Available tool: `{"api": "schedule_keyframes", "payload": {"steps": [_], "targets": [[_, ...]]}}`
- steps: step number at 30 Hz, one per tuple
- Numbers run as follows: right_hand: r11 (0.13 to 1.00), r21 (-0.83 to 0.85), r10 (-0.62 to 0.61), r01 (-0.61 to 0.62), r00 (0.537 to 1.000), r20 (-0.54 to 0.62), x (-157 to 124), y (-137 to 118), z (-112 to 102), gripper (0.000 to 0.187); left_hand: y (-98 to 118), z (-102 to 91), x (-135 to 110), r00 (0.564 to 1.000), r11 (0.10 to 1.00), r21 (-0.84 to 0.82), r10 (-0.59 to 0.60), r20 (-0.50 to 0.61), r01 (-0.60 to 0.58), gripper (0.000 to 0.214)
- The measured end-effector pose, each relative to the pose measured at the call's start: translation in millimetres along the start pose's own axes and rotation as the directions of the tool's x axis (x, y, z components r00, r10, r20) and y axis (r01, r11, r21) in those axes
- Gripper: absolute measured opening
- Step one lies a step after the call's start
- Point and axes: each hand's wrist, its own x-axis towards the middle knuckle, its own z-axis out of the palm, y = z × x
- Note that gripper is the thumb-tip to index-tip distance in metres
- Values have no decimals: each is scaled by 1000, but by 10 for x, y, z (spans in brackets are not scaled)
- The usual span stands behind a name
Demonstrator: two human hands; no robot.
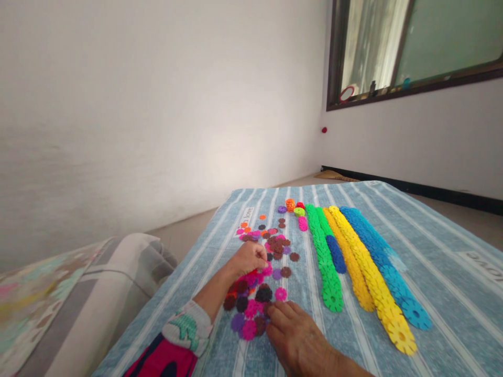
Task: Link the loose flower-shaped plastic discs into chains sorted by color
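Observation:
My left hand (250, 257) is curled with its fingertips pinched over a loose heap of small flower-shaped plastic discs (255, 293) in pink, purple, brown and orange; what it pinches is too small to name. My right hand (295, 335) lies lower, fingers bent down onto the near edge of the same heap, touching dark discs. To the right run long rows of linked discs: a green row (324, 256), a yellow row (369, 272) and a blue row (387, 267).
Everything rests on a blue striped cloth (432, 272). More loose discs (291, 207) lie at the far end of the heap. A folded grey and white blanket (110, 283) sits at the left. White walls and a window (412, 42) stand beyond.

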Motion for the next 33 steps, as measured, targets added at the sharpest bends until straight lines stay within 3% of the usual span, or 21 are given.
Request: {"api": "schedule_keyframes", "payload": {"steps": [8,12,18,22,27,33], "targets": [[999,34,21,-22,999,33,-12,-11,-50,18,26,27,-127,999,988,151,-14,40,8,12],[1000,21,19,-20,1000,13,-16,-16,-39,18,109,23,-124,994,948,317,9,105,-42,10],[1000,-5,27,-27,999,21,-21,-33,-68,21,147,44,-93,998,896,443,3,64,-31,8],[1000,-16,13,-13,999,31,-4,-40,-120,19,134,54,-99,999,916,401,5,47,-23,7],[997,-75,-21,23,1000,23,4,-47,-139,20,128,49,-169,999,976,218,-12,31,5,11],[984,-168,-57,57,998,2,-9,-85,-140,22,234,159,-275,985,998,61,-8,171,-2,17]]}}
